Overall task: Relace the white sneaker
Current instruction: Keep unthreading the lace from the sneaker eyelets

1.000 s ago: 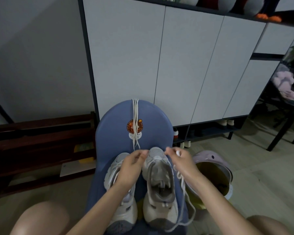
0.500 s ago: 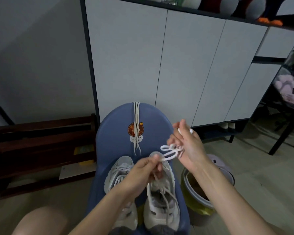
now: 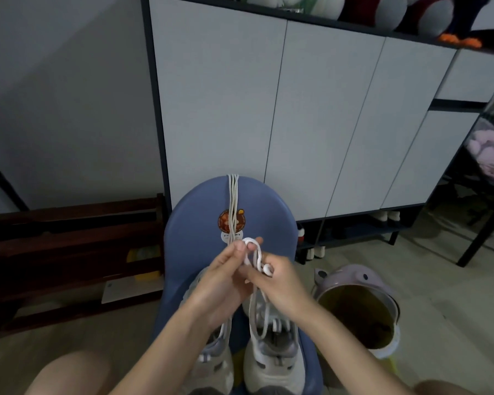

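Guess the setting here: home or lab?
Probably a home entryway: tall white-doored shoe cabinet with shoes on its low open shelf, plush toys on top, lilac animal-faced bin on the floor.

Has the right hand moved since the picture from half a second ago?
Yes. The right hand has come down and toward the left hand, judged against the blue chair, and now pinches the lace above the sneaker.

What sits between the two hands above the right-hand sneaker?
In the head view, a looped white shoelace spans the gap: the left hand and right hand each pinch it, and it trails down to the sneaker.
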